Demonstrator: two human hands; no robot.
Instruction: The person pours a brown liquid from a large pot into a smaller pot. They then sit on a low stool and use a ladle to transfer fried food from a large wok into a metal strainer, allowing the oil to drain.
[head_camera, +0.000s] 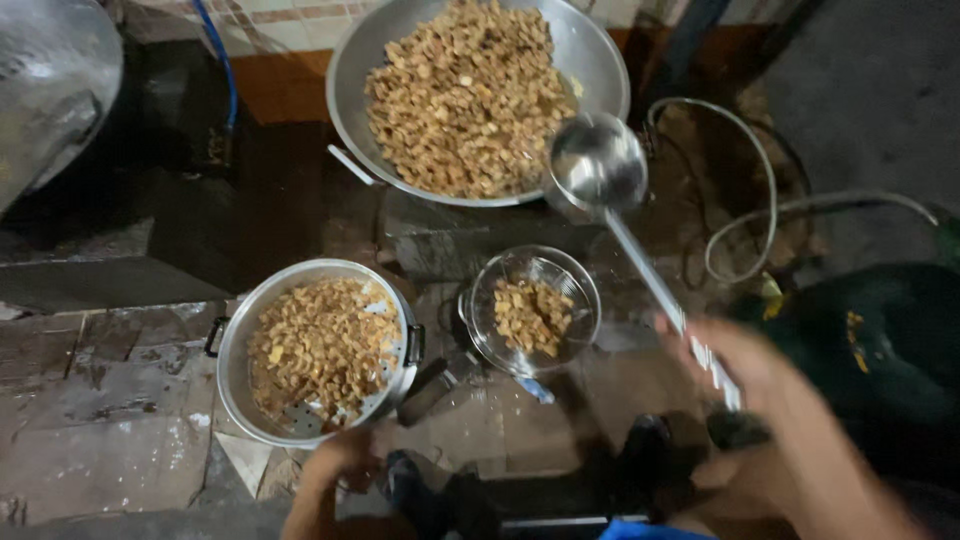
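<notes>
Nearest the camera, the left hand (345, 462) rests against the near rim of a perforated metal strainer pot (232, 345), apparently steadying it; its fingers are blurred and partly hidden, so I cannot tell whether they grip or merely touch. The pot has dark side handles and is heaped with small golden-brown fried pieces (318, 345), rough and irregular, its holes probably there to let oil drain.

To the right, the right hand (745, 372) has its fingers closed around the long flat handle of a steel ladle (600, 165), held out at a slant so the round, shiny bowl of the ladle reaches the far pan while the hand stays back.

Between them, a little farther off, a small wire-mesh skimmer basket (480, 310) holds a modest portion of the same pieces.

Farthest, a wide, shallow aluminium wok (600, 60) is piled with the fried pieces; the ladle's bowl, seemingly empty, hovers at its right rim. Grey hoses (745, 130) loop over the dark, stained floor (120, 450) beyond.
</notes>
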